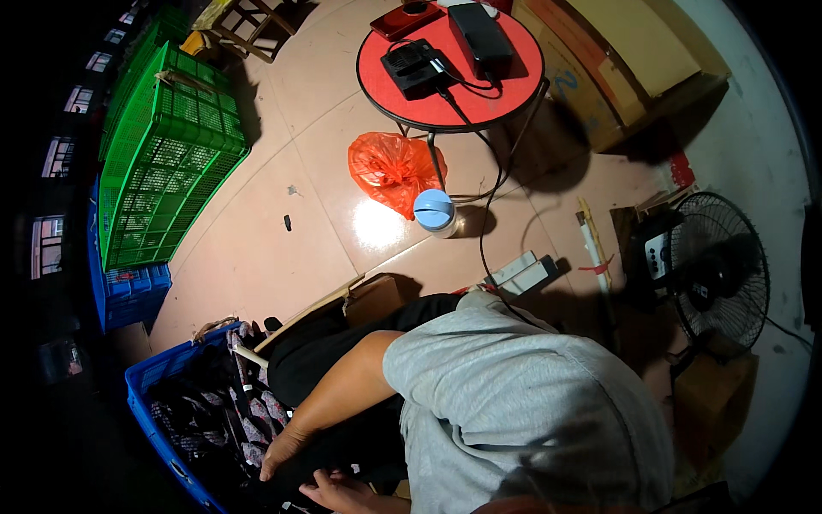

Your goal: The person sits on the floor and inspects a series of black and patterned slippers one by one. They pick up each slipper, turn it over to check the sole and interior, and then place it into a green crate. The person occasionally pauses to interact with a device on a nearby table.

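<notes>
My right hand (283, 451), on the bare forearm coming out of a grey sleeve, reaches down at the side of a blue crate (139, 396). Its fingers point down close together, and what they grip, if anything, is lost in the dark. In the crate lie dark bundles, several with a pale floral pattern (257, 427); their kind is unclear. My left hand (338, 493) sits at the lower edge, thumb and fingers apart, with nothing visible in it. Black cloth (364, 441) lies between and behind my hands. A pale stick-like piece (249, 356) juts over the crate.
Stacked green crates (167, 158) stand at the left. A red round table (385, 73) bears black devices with cables. Below it are an orange plastic bag (385, 167) and a blue-lidded bottle (435, 212). A black fan (717, 272) and cardboard boxes (591, 77) line the right; a cable trails toward me.
</notes>
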Tool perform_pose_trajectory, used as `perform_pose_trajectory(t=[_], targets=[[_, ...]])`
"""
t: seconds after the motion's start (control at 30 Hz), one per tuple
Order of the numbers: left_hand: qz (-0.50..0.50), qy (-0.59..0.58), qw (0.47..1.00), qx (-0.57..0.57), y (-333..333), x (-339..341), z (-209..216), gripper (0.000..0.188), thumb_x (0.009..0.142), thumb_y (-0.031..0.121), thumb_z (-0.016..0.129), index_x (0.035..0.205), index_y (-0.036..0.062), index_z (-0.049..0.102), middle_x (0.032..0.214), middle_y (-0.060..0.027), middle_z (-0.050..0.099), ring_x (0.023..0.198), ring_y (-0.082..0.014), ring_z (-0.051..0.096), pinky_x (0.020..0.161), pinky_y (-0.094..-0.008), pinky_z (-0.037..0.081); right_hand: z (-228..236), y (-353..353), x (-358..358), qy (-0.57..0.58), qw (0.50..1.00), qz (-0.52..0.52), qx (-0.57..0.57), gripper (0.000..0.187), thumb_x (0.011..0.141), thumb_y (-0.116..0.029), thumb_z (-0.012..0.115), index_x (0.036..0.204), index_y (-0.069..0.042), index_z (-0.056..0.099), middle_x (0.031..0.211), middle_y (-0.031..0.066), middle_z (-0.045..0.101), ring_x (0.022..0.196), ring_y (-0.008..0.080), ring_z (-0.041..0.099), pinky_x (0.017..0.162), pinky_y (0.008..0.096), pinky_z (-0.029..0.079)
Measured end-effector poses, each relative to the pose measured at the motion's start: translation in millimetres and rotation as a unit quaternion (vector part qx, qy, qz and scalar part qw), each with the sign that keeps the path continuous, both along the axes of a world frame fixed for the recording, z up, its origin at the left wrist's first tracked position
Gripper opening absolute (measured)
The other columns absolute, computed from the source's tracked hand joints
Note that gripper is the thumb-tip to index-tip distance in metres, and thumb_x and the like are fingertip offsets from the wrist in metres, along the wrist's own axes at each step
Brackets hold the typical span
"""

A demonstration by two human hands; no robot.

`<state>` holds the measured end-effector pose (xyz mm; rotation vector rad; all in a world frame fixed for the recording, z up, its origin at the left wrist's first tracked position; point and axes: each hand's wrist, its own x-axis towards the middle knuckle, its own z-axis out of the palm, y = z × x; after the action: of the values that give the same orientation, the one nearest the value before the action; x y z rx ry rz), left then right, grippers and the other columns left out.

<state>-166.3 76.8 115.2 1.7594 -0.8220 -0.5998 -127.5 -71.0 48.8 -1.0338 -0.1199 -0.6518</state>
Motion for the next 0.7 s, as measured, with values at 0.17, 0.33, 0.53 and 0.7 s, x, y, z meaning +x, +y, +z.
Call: perform_pose_trajectory(t=[0.17,0.33,0.53,0.7], targets=[[-0.027,0.018,0.999,-0.033,11.5,15.2,-8.2,0.022,0.079,0.002,0.058,0.099,-0.0021,0.050,0.084,-0.0107,0.055,0.069,-0.0185,0.055,0.061,-0.0305,0.047,12.3,12.0,-13.6,-0.007,1.000,0.004,-0.011,0.070,0.089,-0.057,0.061,0.130,-0.001,0.054,0.122,0.0091,0.061,0.114,0.0187,0.055,0.096,0.0313,0.044],[-0.078,0.008,0.996,-0.035,16.1,0.6,-3.5,0.023,0.084,0.001,0.058,0.107,0.0017,0.053,0.093,-0.0076,0.059,0.077,-0.0142,0.058,0.068,-0.0251,0.049,13.3,19.5,-36.8,-0.021,1.000,0.002,-0.022,0.070,0.089,-0.057,0.061,0.129,-0.001,0.055,0.122,0.0089,0.061,0.114,0.0186,0.055,0.096,0.0313,0.044],[-0.146,0.017,0.989,-0.027,19.3,-6.2,2.1,0.017,0.088,0.003,0.058,0.104,0.0036,0.051,0.093,-0.0086,0.062,0.082,-0.0183,0.062,0.077,-0.0300,0.052,12.6,30.0,-60.5,-0.037,0.999,0.005,-0.023,0.069,0.089,-0.057,0.061,0.129,-0.001,0.056,0.122,0.0088,0.062,0.114,0.0185,0.056,0.096,0.0312,0.044],[-0.165,0.010,0.986,-0.030,24.4,-26.4,6.1,0.013,0.090,0.003,0.058,0.100,0.0033,0.051,0.089,-0.0080,0.062,0.080,-0.0190,0.062,0.076,-0.0307,0.053,17.3,32.4,-71.5,-0.047,0.999,0.006,-0.024,0.069,0.089,-0.057,0.061,0.128,-0.001,0.056,0.122,0.0086,0.062,0.114,0.0184,0.056,0.096,0.0311,0.044]])
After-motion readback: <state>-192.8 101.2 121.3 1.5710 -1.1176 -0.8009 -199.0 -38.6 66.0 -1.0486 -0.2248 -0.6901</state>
